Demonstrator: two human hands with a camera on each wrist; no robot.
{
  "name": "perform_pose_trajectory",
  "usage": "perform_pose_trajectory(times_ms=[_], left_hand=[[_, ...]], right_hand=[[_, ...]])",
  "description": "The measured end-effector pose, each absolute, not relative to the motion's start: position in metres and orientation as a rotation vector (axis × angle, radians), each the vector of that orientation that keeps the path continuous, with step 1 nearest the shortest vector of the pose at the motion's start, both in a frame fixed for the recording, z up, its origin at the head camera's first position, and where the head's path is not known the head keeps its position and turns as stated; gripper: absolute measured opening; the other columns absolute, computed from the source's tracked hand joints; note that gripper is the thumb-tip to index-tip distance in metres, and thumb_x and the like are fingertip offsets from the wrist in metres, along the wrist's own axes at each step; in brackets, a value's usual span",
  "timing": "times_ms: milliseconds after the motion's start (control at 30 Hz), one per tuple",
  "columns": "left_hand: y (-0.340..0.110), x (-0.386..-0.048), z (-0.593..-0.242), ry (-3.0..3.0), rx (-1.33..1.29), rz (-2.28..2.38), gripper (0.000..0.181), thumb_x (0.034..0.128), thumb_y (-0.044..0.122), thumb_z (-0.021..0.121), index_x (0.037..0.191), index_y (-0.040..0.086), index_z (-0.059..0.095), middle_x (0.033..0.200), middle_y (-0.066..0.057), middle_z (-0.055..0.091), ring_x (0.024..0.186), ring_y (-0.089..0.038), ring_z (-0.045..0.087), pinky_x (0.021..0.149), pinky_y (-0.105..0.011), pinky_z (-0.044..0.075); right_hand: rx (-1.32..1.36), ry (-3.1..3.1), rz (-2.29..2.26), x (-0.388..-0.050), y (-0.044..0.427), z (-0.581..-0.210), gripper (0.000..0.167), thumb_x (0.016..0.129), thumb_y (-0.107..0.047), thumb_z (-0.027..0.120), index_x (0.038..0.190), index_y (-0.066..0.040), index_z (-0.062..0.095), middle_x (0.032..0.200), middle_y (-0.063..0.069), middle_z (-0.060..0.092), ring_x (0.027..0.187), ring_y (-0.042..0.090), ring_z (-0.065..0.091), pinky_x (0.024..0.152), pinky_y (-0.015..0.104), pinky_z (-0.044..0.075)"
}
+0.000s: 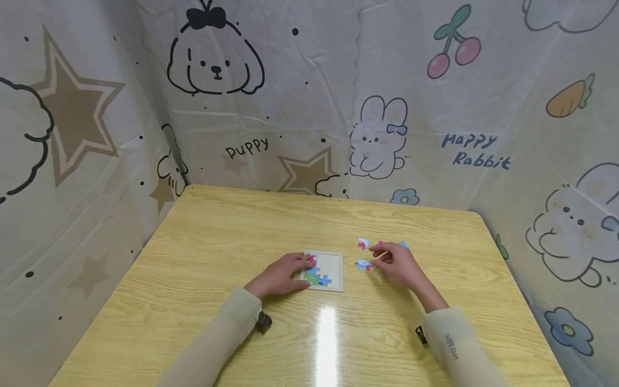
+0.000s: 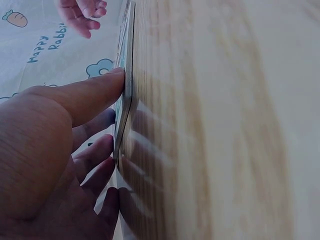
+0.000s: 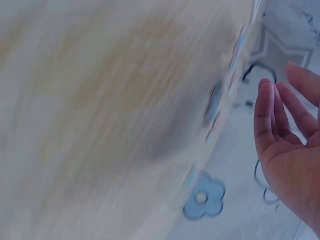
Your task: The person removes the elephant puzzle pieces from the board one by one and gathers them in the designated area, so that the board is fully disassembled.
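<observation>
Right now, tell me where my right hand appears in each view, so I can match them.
Head: right hand, right of centre, beside loose puzzle pieces.
Left wrist: right hand, at the top edge, left of centre.
Right wrist: right hand, at the right edge, mid-height and below.
Shared landmark: the printed blue flower by the table's far edge.

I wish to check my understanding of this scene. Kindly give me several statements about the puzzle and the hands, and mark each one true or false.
1. The left hand touches the puzzle tray. True.
2. The puzzle tray is completely filled. False: its far-right part is bare.
3. Loose pieces lie on the table, right of the tray. True.
4. The right hand rests on the tray. False: it is near the loose pieces.
</observation>
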State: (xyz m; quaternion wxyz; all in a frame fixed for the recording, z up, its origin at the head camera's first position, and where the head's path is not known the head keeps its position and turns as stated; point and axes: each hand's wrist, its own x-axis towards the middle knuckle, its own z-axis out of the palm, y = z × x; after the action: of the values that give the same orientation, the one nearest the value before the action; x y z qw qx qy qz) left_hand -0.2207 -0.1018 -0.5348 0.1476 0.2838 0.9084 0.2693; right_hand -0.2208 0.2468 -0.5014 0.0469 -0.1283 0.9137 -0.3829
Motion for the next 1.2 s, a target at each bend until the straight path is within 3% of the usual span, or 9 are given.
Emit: perform_pose_trajectory(times_ms=[467,1200], left_hand=[[-0.1,-0.221,-0.533,2.619,0.808,0.77,0.06,0.0993,0.04,0.069,0.154,0.019,0.053,0.165,-0.007,0.041,0.154,-0.033,0.033,0.123,-0.056,0.031],[-0.102,-0.221,-0.535,2.623,0.828,0.775,0.06,0.0993,0.04,0.069,0.152,0.017,0.054,0.165,-0.008,0.041,0.154,-0.034,0.033,0.123,-0.056,0.031]], right_hand=[[-0.529,2.561,-1.178,-0.214,0.173,-0.505,0.032,0.097,-0.014,0.073,0.126,-0.002,0.07,0.111,0.011,0.073,0.1,0.024,0.07,0.09,0.042,0.059],[-0.609,2.526,-1.075,-0.218,0.148,-0.513,0.025,0.092,-0.009,0.077,0.117,-0.003,0.075,0.098,0.004,0.074,0.085,0.01,0.064,0.075,0.025,0.055]])
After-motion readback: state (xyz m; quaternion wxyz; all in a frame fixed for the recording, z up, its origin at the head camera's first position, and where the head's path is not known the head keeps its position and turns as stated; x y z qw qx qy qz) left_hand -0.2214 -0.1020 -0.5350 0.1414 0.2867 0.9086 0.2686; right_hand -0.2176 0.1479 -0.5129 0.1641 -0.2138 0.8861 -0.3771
